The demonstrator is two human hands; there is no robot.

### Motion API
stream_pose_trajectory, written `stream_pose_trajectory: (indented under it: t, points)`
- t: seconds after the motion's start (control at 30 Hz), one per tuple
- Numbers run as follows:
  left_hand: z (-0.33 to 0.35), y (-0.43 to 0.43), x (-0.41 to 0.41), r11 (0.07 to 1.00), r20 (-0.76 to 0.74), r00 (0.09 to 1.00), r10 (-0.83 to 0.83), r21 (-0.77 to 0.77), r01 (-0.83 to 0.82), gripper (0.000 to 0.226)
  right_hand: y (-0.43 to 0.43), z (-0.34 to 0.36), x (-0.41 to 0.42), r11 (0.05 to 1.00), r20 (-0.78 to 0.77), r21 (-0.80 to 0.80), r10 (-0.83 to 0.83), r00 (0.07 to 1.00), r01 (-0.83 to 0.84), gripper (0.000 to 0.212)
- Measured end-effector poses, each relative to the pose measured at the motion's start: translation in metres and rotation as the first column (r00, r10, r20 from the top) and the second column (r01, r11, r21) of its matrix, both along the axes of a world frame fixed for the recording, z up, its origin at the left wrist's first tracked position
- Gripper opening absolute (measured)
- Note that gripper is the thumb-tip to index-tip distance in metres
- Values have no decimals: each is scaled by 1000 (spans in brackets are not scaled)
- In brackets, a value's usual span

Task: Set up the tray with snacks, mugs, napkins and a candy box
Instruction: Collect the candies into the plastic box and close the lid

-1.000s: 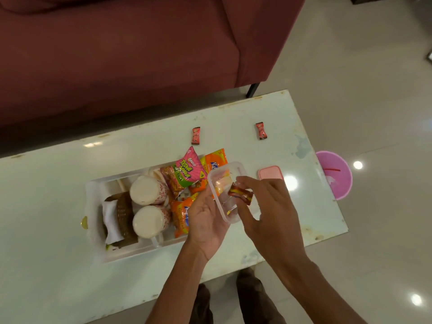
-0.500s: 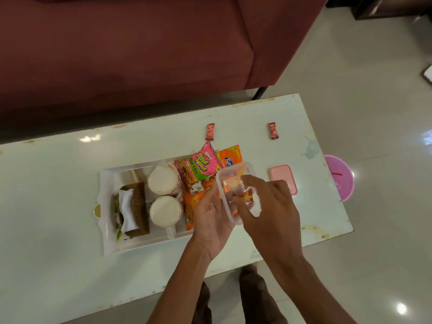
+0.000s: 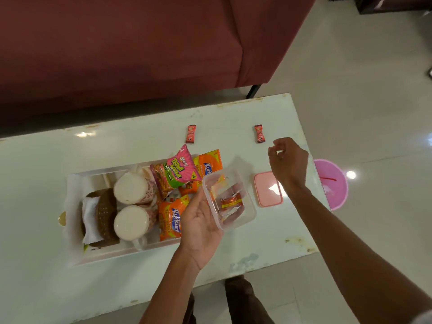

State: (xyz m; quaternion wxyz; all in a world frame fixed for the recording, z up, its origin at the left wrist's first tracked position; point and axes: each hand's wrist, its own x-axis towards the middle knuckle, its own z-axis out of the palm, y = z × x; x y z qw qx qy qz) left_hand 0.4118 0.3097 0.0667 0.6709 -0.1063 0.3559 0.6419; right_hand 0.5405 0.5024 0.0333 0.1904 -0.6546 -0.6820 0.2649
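My left hand point(image 3: 198, 220) holds a clear plastic candy box point(image 3: 228, 198) from below, just right of the tray; a wrapped candy point(image 3: 231, 202) lies inside it. My right hand point(image 3: 288, 163) is empty with fingers loosely curled, hovering above the table close to a red candy point(image 3: 259, 133). A second red candy point(image 3: 191, 134) lies further left. The white tray point(image 3: 77, 181) holds two mugs point(image 3: 132, 188) point(image 3: 131, 222), a brown napkin holder with napkins point(image 3: 100, 216), and snack packets point(image 3: 176, 173) point(image 3: 171, 220). The pink box lid point(image 3: 264, 182) lies on the table.
The white table point(image 3: 140, 146) ends near my right forearm. A maroon sofa point(image 3: 140, 43) stands beyond the far edge. A pink bin point(image 3: 332, 183) sits on the floor to the right. My legs show below the near edge.
My right hand dropped the wrapped candy into the box, then pulled out and moved up and right toward the far red candy. The left hand kept hold of the box.
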Motion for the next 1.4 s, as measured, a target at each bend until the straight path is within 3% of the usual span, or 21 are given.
stream_pose_trajectory:
  t: [0.1, 0.27, 0.47, 0.57, 0.73, 0.9, 1.07, 1.17, 1.27, 1.4]
  points:
    - [-5, 12, 10, 999, 12, 999, 33, -31, -32, 59, 32, -35, -6, 994, 92, -85, 73, 993, -66, 28]
    - [-25, 31, 21, 997, 24, 998, 62, -43, -61, 57, 65, -80, -19, 971, 275, -67, 239, 931, -230, 38]
    - [-42, 46, 19, 996, 40, 996, 84, -45, -82, 54, 81, -106, -28, 951, 300, 2, 295, 907, -310, 28]
    - [-42, 47, 16, 994, 50, 994, 100, -45, -98, 55, 77, -96, -28, 964, 179, -30, 266, 947, -265, 27]
    - [-37, 47, 9, 993, 59, 992, 115, -40, -113, 59, 38, -22, -25, 986, -204, -49, 145, 968, -158, 29]
    - [-30, 42, 3, 993, 75, 990, 116, -18, -115, 55, -29, 61, -18, 945, -378, -64, 274, 884, -321, 19]
    - [-17, 29, -1, 995, 56, 994, 97, -1, -97, 43, -74, 81, -30, 856, -118, 38, 517, 848, -516, 27]
    - [-12, 17, -8, 997, 52, 995, 83, -5, -83, 42, -89, 83, -40, 781, 92, 175, 593, 800, -600, 35]
    - [-10, 5, -18, 997, 13, 997, 76, 11, -76, 40, -98, 86, -48, 723, 251, 199, 615, 748, -662, 39]
    - [-6, -8, -34, 998, 48, 997, 56, 30, -58, 40, -114, 97, -64, 733, 247, 171, 615, 749, -659, 33]
